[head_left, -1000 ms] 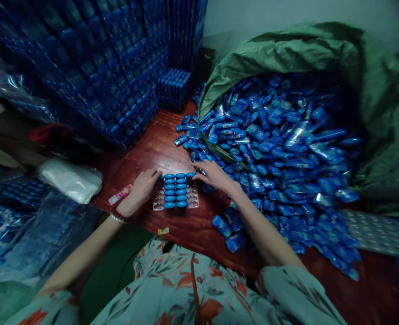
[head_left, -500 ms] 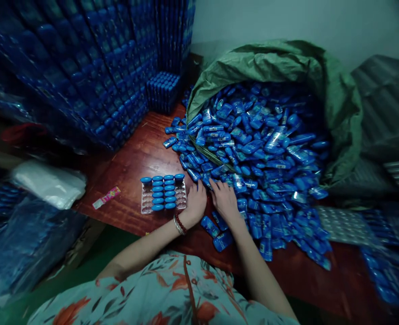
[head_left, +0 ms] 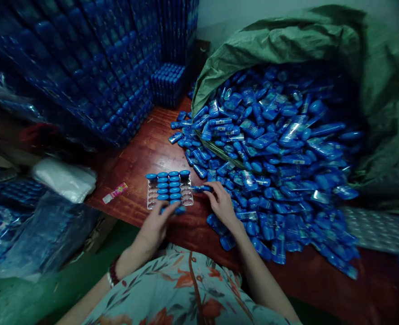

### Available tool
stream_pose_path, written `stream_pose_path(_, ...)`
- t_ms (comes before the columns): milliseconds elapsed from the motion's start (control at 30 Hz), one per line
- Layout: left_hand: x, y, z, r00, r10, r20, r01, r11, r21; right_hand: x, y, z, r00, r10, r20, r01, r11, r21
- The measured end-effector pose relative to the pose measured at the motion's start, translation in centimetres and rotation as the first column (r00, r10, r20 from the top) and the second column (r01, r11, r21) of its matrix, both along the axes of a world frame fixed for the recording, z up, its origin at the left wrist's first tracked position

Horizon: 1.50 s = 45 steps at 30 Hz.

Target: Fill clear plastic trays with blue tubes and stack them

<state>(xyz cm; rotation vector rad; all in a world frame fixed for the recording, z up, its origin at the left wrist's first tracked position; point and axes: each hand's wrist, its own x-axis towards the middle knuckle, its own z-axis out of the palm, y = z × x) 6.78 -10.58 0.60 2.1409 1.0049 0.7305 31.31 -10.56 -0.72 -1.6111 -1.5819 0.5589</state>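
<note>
Beside the clear tray (head_left: 152, 205), your left hand (head_left: 157, 221) is back from the big blue pile (head_left: 274, 169), thumb and fingers pinching a blurry blue bottle (head_left: 179, 210) at the near edge. Your right hand (head_left: 220, 201) is back too, fingertips pinching another bottle (head_left: 199, 188) by the right side. The tray lies on the red table (head_left: 130, 164) with bare cups (head_left: 187, 197) down 2 sides, so more bottles are now close to those gaps.

Probably a packing workshop: blue stacks (head_left: 94, 67), overflowing sack (head_left: 297, 38).
</note>
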Motion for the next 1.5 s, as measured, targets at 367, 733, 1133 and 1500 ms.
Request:
stream_pose_path(367, -5.9, 6.8, -1.0, 0.897, 0.438, 0.067, -0.441, 0.871, 0.214, -2.3, 5.2, 0.4, 0.757, 0.329, 0.565, -0.388, 0.921, -0.017)
stream_pose_path(733, -5.6, 9.1, -3.3, 0.962, 0.198, -0.189, -0.14, 0.949, 0.282, -2.6, 6.2, 1.5, 0.665, 0.461, 0.587, -0.442, 0.877, -0.188)
stream_pose_path(1133, -4.4, 10.4, -1.2, 0.875, -0.003, -0.484, 0.173, 0.936, 0.308, 1.5, -2.0, 1.8, 0.98, -0.189, 0.064, 0.179, 0.974, 0.137)
stream_pose_path(1500, -3.6, 8.5, -3.7, 0.943, 0.333, -0.024, -0.329, 0.939, 0.099, 0.5, -15.0, -3.1, 0.699, -0.261, 0.666, 0.378, 0.925, -0.035)
